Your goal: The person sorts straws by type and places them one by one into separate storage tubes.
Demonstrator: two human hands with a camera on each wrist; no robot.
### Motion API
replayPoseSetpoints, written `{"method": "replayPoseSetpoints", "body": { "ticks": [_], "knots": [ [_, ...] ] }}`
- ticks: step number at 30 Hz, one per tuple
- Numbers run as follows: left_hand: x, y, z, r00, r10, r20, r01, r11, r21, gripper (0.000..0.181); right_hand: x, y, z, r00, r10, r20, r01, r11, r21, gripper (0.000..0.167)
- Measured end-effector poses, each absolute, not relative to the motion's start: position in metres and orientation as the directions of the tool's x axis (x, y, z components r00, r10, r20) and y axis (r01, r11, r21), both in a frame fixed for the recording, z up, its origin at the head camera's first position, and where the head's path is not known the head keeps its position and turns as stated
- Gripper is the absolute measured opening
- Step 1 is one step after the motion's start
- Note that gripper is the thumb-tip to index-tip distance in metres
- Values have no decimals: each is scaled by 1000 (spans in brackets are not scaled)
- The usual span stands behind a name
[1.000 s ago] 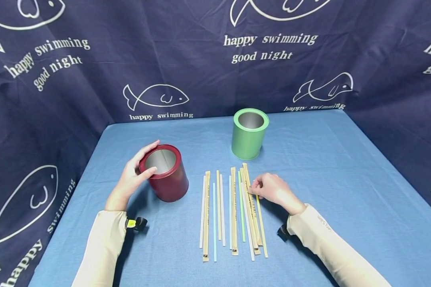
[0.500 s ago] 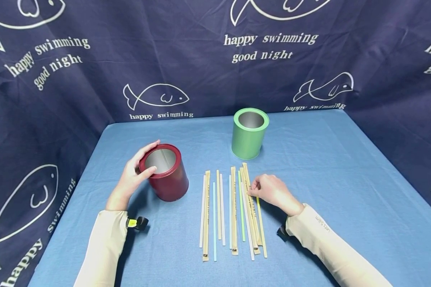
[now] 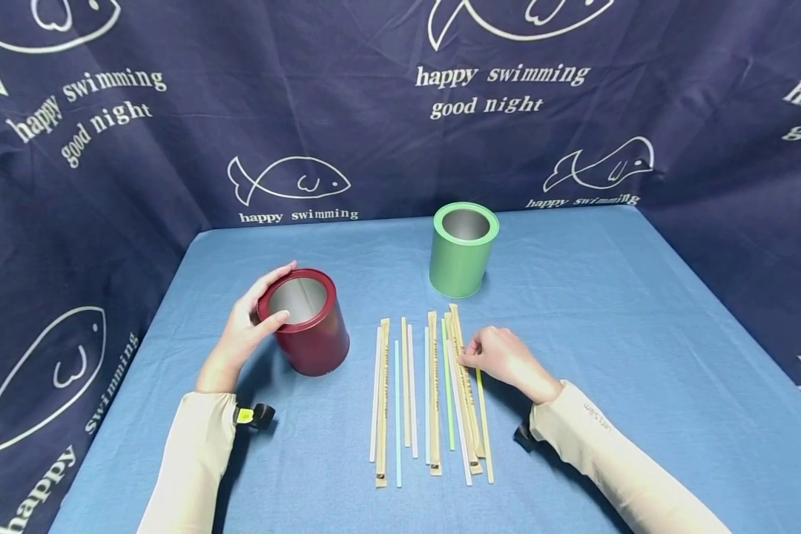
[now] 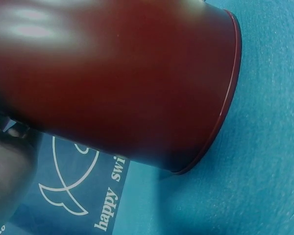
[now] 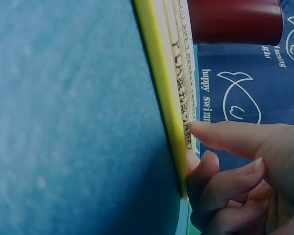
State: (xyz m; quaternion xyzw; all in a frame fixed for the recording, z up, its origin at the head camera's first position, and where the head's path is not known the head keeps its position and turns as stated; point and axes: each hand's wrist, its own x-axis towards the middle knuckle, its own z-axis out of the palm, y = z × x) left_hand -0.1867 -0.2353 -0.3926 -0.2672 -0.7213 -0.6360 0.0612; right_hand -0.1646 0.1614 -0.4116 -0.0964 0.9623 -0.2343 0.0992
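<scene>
Creeping slightly toward the bottom of the frame over the last second, the right hand [image 3: 503, 357] had its fingers nearly together at the yellow straw [image 3: 484, 426] and a paper-wrapped straw [image 5: 181, 88], right of centre; whether it pinched either was unclear. The yellow straw's lower end had shifted left, so separating it seemed barely begun. At centre left, the left hand [image 3: 242, 330] gripped the dark red can [image 3: 315, 345].

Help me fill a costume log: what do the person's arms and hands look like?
The left sleeve and right sleeve are long and cream; small lettering marks the right one. The left wrist device and right wrist device are black, the left beside a yellow patch. Left hand and right hand are ungloved.
</scene>
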Motion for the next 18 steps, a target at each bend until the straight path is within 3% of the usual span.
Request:
{"method": "replayPoseSetpoints", "body": {
  "ticks": [18],
  "knots": [
    [-188, -237, -394, -834, 317, 451, 486, 40, 873, 62, -164, 160, -413, -960, -221, -171, -102, 847, -522, 21]
  ]
}}
